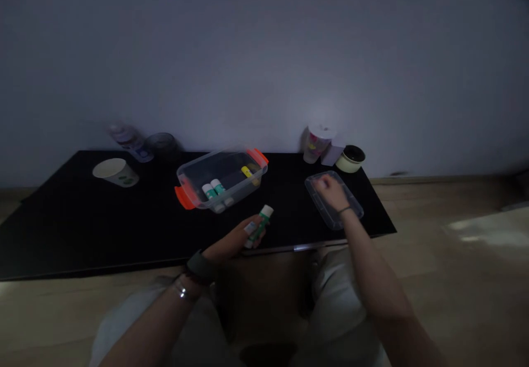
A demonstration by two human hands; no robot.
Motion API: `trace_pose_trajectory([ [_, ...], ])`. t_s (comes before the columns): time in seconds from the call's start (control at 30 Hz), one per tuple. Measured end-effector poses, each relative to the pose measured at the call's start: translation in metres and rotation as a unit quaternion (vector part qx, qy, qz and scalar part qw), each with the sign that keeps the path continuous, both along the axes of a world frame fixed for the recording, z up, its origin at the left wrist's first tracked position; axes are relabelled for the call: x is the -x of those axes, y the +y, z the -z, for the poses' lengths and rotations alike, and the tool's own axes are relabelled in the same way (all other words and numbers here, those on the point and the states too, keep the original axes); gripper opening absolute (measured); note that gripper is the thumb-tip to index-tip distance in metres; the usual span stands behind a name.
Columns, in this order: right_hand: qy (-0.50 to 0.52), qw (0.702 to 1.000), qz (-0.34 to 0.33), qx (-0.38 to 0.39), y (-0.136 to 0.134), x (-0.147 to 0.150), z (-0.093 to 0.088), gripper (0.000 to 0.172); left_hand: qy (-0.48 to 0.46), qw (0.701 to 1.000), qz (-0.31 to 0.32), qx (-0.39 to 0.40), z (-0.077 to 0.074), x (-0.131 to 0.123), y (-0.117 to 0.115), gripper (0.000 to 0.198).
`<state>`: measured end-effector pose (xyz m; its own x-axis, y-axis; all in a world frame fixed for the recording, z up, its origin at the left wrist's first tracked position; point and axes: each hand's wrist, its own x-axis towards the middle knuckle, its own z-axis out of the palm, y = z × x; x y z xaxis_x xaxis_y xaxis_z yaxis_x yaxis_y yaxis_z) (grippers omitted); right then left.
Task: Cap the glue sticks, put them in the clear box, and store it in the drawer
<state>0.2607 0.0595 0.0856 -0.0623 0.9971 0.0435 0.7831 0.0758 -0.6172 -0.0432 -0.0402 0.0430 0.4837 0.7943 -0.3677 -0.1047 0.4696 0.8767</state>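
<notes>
Head view, L hand: left hand (237,238) wrapped round the green-and-white cylindrical stick (263,220), thumb along it; stick tilted, white end up & away.
R hand: right hand (329,190) blurred, fingers bunched over the see-through rectangular plastic lid-like piece (329,212); can't tell if pinching or touching it.
Edges: black flat tabletop (103,224), front edge just nr L hand; R edge beyond R hand.
Room: wide stretch of black top L of L hand; narrower strip btwn hands.
Box: see-through rectangular plastic box w/ orange end handles (242,195), beyond L hand, a bit L; inside, two green-and-white sticks (214,188) side by side + small yellow item (247,172) at far R end.
Beyond R hand: see-through cup w/ pink print (314,145), pale boxy block (332,155), cream round pot, dark inside (349,162).
Far L of L hand: white tapered cup w/ green marks (118,174), tipped; blurred pale bottle (131,142), leaning; dark round container (161,146).
</notes>
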Motion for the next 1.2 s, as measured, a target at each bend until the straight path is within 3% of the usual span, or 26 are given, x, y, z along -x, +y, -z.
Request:
trace_pose_trajectory([
  [0.13, -0.166, 0.976, -0.068, 0.125, 0.0, 0.032, 0.036, 0.025, 0.013, 0.994, -0.104, 0.041, 0.012, -0.012, 0.012, 0.046],
  [0.27, -0.224, 0.968, -0.052, 0.103, 0.004, 0.053, 0.042, 0.037, 0.012, 0.99, -0.126, 0.063, 0.008, -0.015, 0.016, 0.033],
  [0.4, -0.159, 0.986, -0.043, 0.018, -0.005, 0.064, 0.027, 0.032, 0.006, 0.99, -0.135, 0.05, 0.011, -0.016, 0.022, 0.03],
  [0.47, -0.082, 0.989, -0.102, 0.066, -0.017, 0.077, 0.024, 0.029, 0.008, 0.986, -0.156, 0.049, 0.018, -0.018, 0.026, 0.03],
  [0.57, 0.03, 0.964, -0.191, 0.181, -0.036, 0.1, 0.032, 0.033, 0.02, 0.983, -0.179, 0.034, 0.031, -0.021, 0.029, 0.036],
  [0.73, 0.113, 0.949, -0.171, 0.238, -0.04, 0.119, 0.049, 0.032, 0.007, 0.989, -0.149, 0.005, 0.042, -0.025, 0.032, 0.051],
  [0.83, 0.085, 0.953, -0.136, 0.257, -0.026, 0.113, 0.05, 0.026, 0.037, 0.991, -0.127, -0.007, 0.037, -0.023, 0.029, 0.056],
  [0.93, -0.069, 0.975, -0.083, 0.195, -0.014, 0.104, 0.048, 0.028, 0.046, 0.994, -0.098, -0.03, 0.025, -0.018, 0.024, 0.058],
  [1.03, -0.214, 0.964, -0.048, 0.152, -0.01, 0.097, 0.047, 0.034, 0.053, 0.995, -0.083, -0.03, 0.011, -0.016, 0.019, 0.056],
  [1.2, -0.264, 0.961, -0.025, 0.078, -0.008, 0.091, 0.027, 0.032, 0.052, 0.995, -0.077, -0.045, -0.007, -0.014, 0.018, 0.052],
])
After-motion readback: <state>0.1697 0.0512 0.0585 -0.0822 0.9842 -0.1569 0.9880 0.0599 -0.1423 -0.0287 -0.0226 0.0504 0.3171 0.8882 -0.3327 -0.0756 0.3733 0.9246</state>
